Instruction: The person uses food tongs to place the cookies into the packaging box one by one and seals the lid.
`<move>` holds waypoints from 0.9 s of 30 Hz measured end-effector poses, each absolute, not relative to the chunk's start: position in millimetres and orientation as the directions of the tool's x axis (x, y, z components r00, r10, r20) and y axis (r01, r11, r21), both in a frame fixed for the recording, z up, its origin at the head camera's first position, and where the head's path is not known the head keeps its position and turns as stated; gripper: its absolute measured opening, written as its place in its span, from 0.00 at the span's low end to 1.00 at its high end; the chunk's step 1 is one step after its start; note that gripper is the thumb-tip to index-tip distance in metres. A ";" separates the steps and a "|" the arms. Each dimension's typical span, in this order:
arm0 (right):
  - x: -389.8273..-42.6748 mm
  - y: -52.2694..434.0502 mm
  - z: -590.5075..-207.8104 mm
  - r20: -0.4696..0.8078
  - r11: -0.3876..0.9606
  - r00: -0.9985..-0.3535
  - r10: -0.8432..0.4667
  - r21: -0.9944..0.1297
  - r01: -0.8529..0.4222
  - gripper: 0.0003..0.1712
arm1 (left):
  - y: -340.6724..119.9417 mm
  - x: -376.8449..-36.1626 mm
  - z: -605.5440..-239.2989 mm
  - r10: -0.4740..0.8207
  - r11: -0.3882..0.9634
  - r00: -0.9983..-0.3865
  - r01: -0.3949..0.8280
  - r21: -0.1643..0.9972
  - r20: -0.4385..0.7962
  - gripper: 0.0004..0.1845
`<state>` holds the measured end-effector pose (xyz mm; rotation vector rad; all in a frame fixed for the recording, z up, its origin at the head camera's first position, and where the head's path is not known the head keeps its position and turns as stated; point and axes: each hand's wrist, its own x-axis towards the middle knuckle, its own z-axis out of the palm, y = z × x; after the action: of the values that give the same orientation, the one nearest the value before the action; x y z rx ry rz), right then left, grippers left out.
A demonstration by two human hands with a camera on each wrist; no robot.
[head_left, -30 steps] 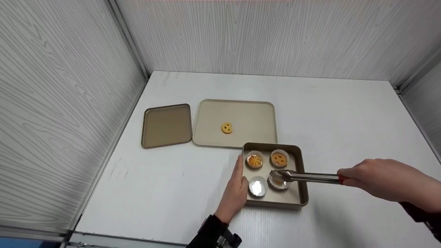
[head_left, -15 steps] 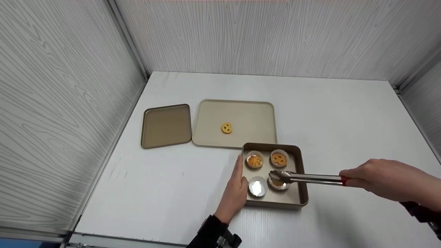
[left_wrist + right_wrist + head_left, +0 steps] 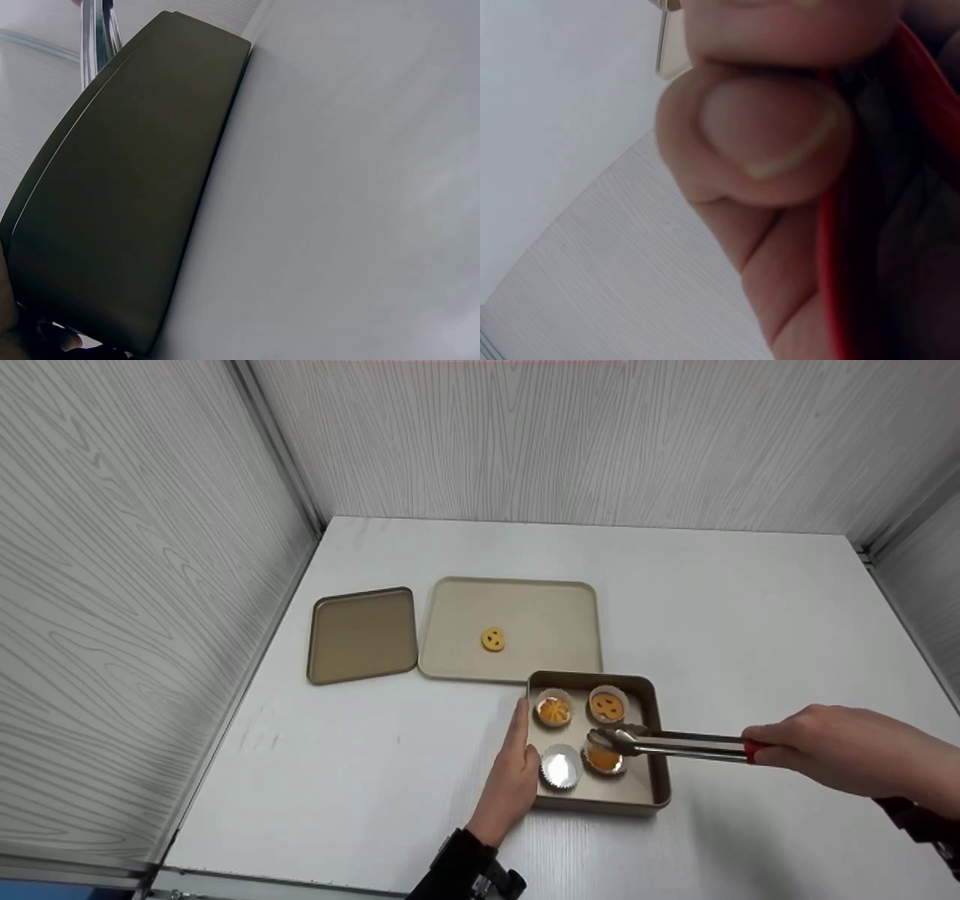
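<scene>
Tongs (image 3: pixel 686 749) with red grips (image 3: pixel 752 751) reach leftward from the right hand (image 3: pixel 840 750), which pinches them between thumb and fingers; the right-wrist view shows that thumb against the red edge. At the lower right of the head view, the steel tips lie over the lower-right foil cup (image 3: pixel 604 772) inside a square baking pan (image 3: pixel 637 787); an orange piece (image 3: pixel 603 760) shows in that cup, and whether the tips grip it I cannot tell. The left hand (image 3: pixel 506 787) has its fingers stretched along the pan's left wall, touching it; in the left-wrist view that pan's dark outer wall fills the left half, with the tongs' arms beyond it at the upper left. Three more cups stand in the pan: the upper-left cup (image 3: pixel 553 694) holds a segmented orange piece (image 3: pixel 554 711), the upper-right cup (image 3: pixel 608 690) an orange disc with holes (image 3: pixel 607 706), and the lower-left cup (image 3: pixel 560 769) shows its shiny bottom. Near the frame's centre, a pale baking tray (image 3: pixel 555 622) bears a yellow disc (image 3: pixel 493 639) with dark holes. Just left of it lies a smaller brown tray (image 3: pixel 364 634). All rest on a white tabletop (image 3: pixel 337 780).
</scene>
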<state>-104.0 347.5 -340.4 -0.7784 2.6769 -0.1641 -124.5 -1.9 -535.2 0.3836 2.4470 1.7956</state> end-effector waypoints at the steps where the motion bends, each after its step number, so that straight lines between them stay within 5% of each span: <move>1: -104.0 347.7 -339.8 -0.297 0.846 -0.793 -0.532 -0.199 -0.494 0.12 | -1.9 -124.4 -535.4 0.249 0.280 -0.965 0.152 0.948 0.081 0.35; 18: -102.2 351.8 -332.2 -0.123 0.819 -0.813 -0.569 -0.174 -0.547 0.06 | -2.2 -124.1 -535.1 0.242 0.289 -0.966 0.159 0.944 0.088 0.35; 27: -104.4 343.8 -338.4 0.067 0.794 -0.801 -0.595 -0.106 -0.598 0.13 | -1.4 -123.5 -534.1 0.242 0.284 -0.966 0.161 0.945 0.092 0.36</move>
<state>-104.4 343.8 -338.4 -0.9989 3.0046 -0.1930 -123.5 -1.4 -534.1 0.3877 2.4604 1.7986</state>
